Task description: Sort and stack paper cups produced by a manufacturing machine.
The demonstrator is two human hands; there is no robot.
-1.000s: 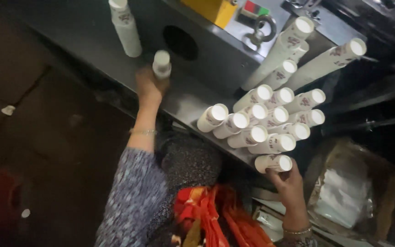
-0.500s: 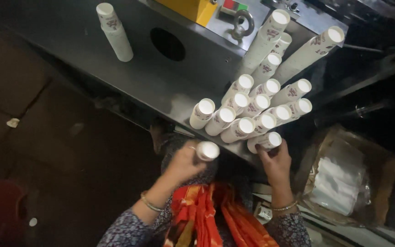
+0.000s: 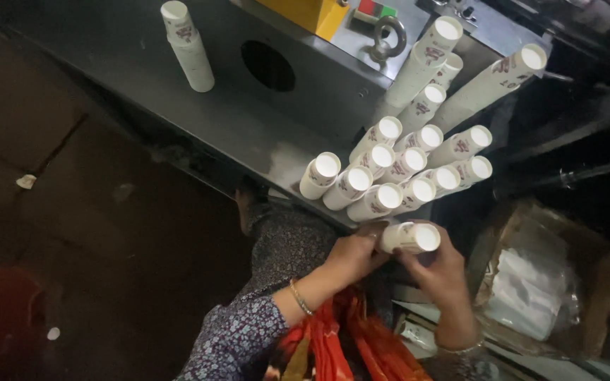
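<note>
Grey surface (image 3: pixel 178 106) carries crowded cup stacks (image 3: pixel 404 169), near its edge; a nudge could topple them; left hand (image 3: pixel 351 254) and right hand (image 3: pixel 443 271) both clamp one cup stack (image 3: pixel 409 238) at that edge; loose grip risks dropping it.

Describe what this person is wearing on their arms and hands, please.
The left arm wears a dark blue sleeve with a small pale floral print, ending short of the wrist. A thin gold-coloured bangle circles the left wrist. The left hand is bare, without gloves. The right hand is bare too, with a thin pale bangle on its wrist.
</note>
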